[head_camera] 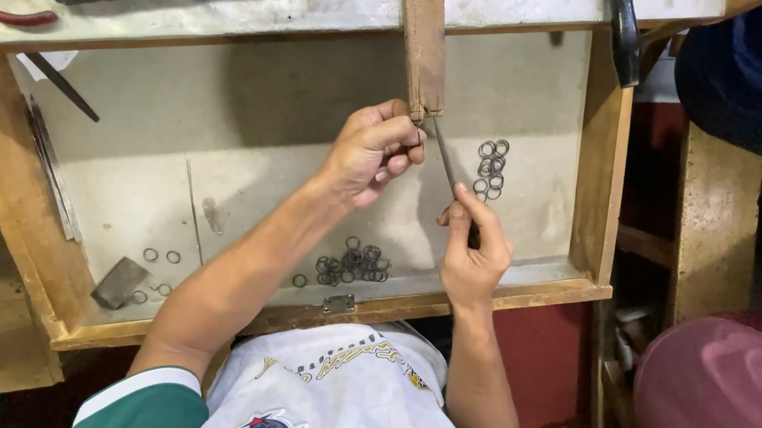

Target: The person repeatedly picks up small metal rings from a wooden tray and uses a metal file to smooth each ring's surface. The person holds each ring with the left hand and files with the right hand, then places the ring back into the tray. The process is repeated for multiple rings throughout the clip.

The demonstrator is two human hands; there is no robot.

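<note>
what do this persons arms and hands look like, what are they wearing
Both forearms are bare, and the left hand and right hand wear no gloves; no rings or watch can be seen. The short sleeves are dark green with a white band at the cuff, on a white jersey printed with gold and dark markings and a badge low on the front.

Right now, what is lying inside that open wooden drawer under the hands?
Inside the drawer: metal rings in two clusters, loose rings and a grey metal piece. The arms cover part of the floor.
</note>
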